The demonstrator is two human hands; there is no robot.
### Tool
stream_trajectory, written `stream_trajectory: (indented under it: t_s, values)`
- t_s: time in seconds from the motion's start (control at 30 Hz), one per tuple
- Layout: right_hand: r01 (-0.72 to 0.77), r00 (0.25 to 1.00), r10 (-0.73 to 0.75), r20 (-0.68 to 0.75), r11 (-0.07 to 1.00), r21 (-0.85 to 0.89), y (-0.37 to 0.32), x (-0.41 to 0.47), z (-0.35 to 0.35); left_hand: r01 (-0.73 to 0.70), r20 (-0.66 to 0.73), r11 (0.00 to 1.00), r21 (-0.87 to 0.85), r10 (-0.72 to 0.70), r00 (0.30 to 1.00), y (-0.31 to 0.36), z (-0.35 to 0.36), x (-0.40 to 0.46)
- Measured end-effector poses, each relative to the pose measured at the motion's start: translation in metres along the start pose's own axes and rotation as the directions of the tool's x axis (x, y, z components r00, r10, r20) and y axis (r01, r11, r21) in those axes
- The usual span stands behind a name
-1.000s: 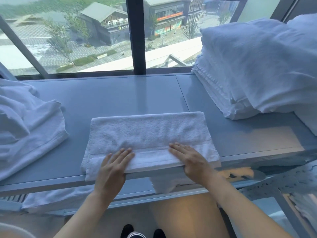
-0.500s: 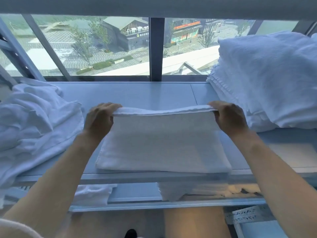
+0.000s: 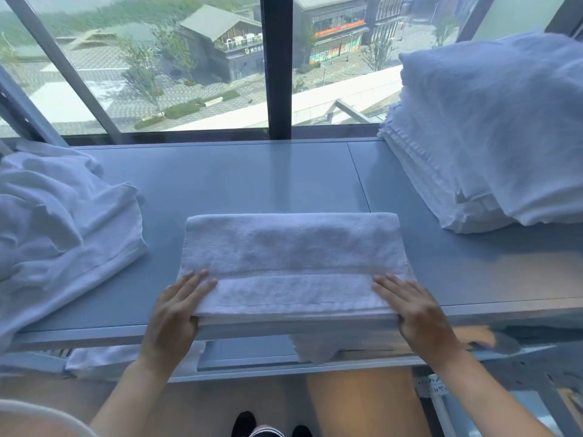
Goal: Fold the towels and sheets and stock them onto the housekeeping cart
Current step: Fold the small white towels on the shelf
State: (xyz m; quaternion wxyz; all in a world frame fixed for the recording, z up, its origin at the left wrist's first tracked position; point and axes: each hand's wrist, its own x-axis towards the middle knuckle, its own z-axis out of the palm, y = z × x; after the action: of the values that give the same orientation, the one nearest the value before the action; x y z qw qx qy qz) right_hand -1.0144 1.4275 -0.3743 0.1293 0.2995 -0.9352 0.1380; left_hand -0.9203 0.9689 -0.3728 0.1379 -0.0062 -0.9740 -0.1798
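White folded towel (image 3: 293, 260) lies flat on ledge (image 3: 252, 178).

A grey ledge (image 3: 252, 184) below the window carries a folded white towel (image 3: 293, 257) at its near edge, a crumpled white sheet (image 3: 63, 222) at its left end and a tall stack (image 3: 467, 171) of folded white linen at its right end, all apart.
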Motion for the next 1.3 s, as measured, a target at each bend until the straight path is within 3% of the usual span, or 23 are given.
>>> stream_trajectory:
  t_s: [0.1, 0.2, 0.27, 0.4, 0.53, 0.7, 0.83, 0.93, 1.0, 1.07, 1.17, 1.3]
  values:
    - [-0.036, 0.999, 0.035, 0.030, 0.999, 0.031, -0.001, 0.004, -0.007, 0.031, 0.079, 1.000, -0.003, -0.031, 0.996, 0.009, -0.013, 0.001]
    - [-0.086, 0.990, 0.079, 0.115, 0.995, 0.059, -0.010, 0.013, -0.016, 0.142, 0.301, 0.987, 0.072, -0.158, 0.940, 0.020, -0.029, 0.011]
    - [-0.057, 0.984, 0.035, 0.173, 0.991, 0.121, -0.030, 0.028, -0.016, 0.069, 0.375, 0.994, 0.082, -0.095, 0.922, 0.041, -0.029, 0.029]
    - [-0.043, 0.962, -0.001, 0.275, 0.987, 0.154, -0.094, 0.098, 0.017, -0.123, 0.330, 0.992, -0.011, 0.120, 0.936, 0.101, 0.015, 0.095]
    - [-0.141, 0.920, 0.109, 0.377, 0.988, 0.060, -0.103, 0.150, 0.051, -0.091, 0.393, 0.988, 0.124, 0.035, 0.919, 0.084, 0.049, 0.132]
    - [-0.336, 0.893, 0.337, 0.299, 0.940, -0.055, -0.013, 0.135, 0.047, 0.010, 0.319, 0.985, 0.170, -0.065, 0.945, -0.007, 0.034, 0.114]
    - [-0.351, 0.873, 0.364, 0.324, 0.931, -0.100, 0.014, 0.133, 0.036, 0.058, 0.311, 0.982, 0.181, -0.113, 0.944, -0.020, 0.032, 0.112]
    - [-0.427, 0.849, 0.456, 0.268, 0.890, -0.161, -0.015, 0.143, 0.034, 0.102, 0.286, 0.976, 0.192, -0.155, 0.946, -0.007, 0.035, 0.106]
    - [-0.477, 0.849, 0.484, 0.213, 0.875, -0.084, -0.055, 0.147, 0.036, 0.141, 0.289, 0.968, 0.205, -0.198, 0.936, 0.002, 0.035, 0.098]
    - [-0.505, 0.840, 0.486, 0.243, 0.863, 0.022, -0.097, 0.147, 0.044, 0.193, 0.283, 0.957, 0.215, -0.250, 0.926, 0.019, 0.035, 0.084]
    - [-0.619, 0.755, 0.581, 0.302, 0.784, 0.039, -0.129, 0.135, 0.057, 0.261, 0.269, 0.923, 0.283, -0.338, 0.902, 0.053, 0.037, 0.049]
    - [-0.464, 0.848, 0.462, 0.259, 0.884, -0.056, -0.122, 0.114, 0.069, 0.290, 0.288, 0.896, 0.336, -0.391, 0.874, 0.080, 0.029, 0.017]
